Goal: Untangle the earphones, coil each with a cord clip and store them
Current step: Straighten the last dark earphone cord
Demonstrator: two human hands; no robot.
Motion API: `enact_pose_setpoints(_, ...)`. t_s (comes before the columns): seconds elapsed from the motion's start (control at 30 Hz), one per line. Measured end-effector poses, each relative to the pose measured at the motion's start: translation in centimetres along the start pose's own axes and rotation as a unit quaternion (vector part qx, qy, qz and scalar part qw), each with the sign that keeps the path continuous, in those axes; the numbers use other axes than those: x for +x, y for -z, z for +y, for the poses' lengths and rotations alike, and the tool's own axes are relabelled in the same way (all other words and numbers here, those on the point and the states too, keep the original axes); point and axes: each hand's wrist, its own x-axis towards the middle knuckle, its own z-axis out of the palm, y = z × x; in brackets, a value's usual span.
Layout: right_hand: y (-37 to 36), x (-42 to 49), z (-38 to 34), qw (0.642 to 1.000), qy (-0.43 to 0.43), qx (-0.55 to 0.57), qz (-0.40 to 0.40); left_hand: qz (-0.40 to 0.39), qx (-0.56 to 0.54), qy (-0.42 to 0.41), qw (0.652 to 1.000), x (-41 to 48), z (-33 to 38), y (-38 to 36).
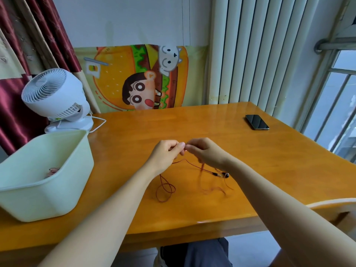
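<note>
Above the middle of the wooden table (212,132), our left hand (165,153) and right hand (206,151) meet fingertip to fingertip, each pinching the red earphone cord (165,187), whose loops trail onto the tabletop just below our wrists.

Red earphones (166,189) — cord looped loosely on table, partly lifted.
</note>
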Motion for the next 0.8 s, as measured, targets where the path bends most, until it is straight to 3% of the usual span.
enact_pose_setpoints(0.1,0.9,-0.3,1.1,0.977,-0.052,0.052,0.198,0.0,0.026,0.031,0.999,-0.4,-1.1,0.7)
enact_pose_setpoints(0.17,2.3,-0.6,2.0,0.922,-0.118,0.125,0.347,0.014,0.042,0.05,0.998,-0.5,-1.9,1.3)
enact_pose_setpoints(0.23,3.5,-0.8,3.7,0.899,-0.181,0.081,0.391,0.019,0.055,0.06,0.997,-0.7,-2.5,1.6)
enact_pose_setpoints(0.37,2.9,-0.7,5.3,0.945,-0.22,-0.047,0.239,0.012,0.054,0.056,0.997,-0.7,-2.4,1.0)
enact_pose_setpoints(0.43,1.7,-0.6,4.2,0.96,-0.135,-0.098,0.224,-0.007,0.038,0.047,0.998,-0.6,-1.9,0.4)
enact_pose_setpoints(0.53,-0.1,-0.4,1.0,0.986,0.013,-0.044,0.162,-0.026,0.026,0.029,0.999,-0.4,-0.7,-0.5)
enact_pose_setpoints(0.63,-1.4,-0.1,-0.7,0.998,0.017,-0.002,0.057,-0.025,-0.008,0.024,0.999,-0.4,-0.2,-0.7)
enact_pose_setpoints(0.8,-1.0,0.1,1.0,0.988,0.014,-0.116,0.096,-0.028,-0.041,0.085,0.995,-1.4,-1.2,0.7)
